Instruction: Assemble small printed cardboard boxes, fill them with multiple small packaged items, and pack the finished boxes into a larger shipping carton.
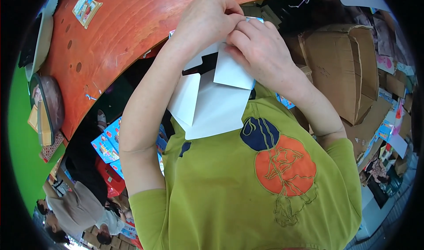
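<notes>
A folding carton (216, 106), white inside with bits of blue print on its outer edges, lies against my front below the table edge. Its near flaps stand open toward me. My left hand (209, 22) reaches over the far end, fingers bent and pinched at the carton's edge. Close beside it, my right hand (260, 46) has curled fingers on the same far end, above a raised white side flap (232, 68). The fingertips of both hands meet there, and the exact spot they grip is partly hidden.
A red-orange wooden table (119, 24) curves across the far side, with a small printed packet (86, 10) on it. Blue printed cartons (107, 140) sit at left below the table. A large brown cardboard box (333, 68) stands at right. Other people (79, 210) are at lower left.
</notes>
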Demonstrator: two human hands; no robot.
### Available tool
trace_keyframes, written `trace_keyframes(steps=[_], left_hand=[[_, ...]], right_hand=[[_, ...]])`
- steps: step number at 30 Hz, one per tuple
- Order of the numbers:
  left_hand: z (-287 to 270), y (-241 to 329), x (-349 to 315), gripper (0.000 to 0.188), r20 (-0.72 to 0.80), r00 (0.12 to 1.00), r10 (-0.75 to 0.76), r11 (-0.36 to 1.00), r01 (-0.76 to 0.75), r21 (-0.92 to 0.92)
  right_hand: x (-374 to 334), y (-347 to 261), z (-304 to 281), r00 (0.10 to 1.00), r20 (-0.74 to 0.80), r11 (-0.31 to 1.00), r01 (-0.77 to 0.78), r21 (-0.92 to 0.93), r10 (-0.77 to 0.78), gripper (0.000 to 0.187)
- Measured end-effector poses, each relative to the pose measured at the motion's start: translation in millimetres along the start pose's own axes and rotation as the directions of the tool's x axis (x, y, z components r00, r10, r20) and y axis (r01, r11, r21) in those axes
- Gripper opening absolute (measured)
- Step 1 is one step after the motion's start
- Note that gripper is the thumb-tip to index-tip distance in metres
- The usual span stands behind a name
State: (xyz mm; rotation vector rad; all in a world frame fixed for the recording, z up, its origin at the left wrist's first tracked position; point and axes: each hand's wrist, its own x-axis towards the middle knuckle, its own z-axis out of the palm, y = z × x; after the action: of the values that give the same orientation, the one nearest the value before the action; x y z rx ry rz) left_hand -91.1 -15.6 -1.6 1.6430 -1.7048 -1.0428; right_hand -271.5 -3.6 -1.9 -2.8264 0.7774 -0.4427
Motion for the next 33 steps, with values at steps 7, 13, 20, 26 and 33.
trace_keyframes(steps=[7,13,20,26,33], left_hand=[[1,-6,-9,0.026,-0.052,0.961,0.272,0.944,-0.256,0.208],[-25,-4,-50,0.06,0.263,0.826,0.498,0.678,-0.561,0.476],[-11,-5,-53,0.067,0.329,0.833,0.444,0.425,-0.519,0.741],[-25,4,-48,0.064,0.355,0.869,0.345,0.615,-0.495,0.614],[-40,14,-49,0.058,0.327,0.868,0.373,0.826,-0.472,0.309]], right_hand=[[-18,-13,-23,0.985,0.158,0.981,0.037,0.191,-0.068,0.038],[-42,-15,-29,0.99,0.118,0.958,0.039,0.285,-0.075,0.062],[-36,-19,-30,0.99,0.126,0.943,0.017,0.331,-0.062,0.061],[-44,-8,-32,0.984,0.133,0.944,0.066,0.324,-0.115,0.054],[-49,5,-32,0.994,0.012,0.872,0.092,0.48,-0.111,0.047]])
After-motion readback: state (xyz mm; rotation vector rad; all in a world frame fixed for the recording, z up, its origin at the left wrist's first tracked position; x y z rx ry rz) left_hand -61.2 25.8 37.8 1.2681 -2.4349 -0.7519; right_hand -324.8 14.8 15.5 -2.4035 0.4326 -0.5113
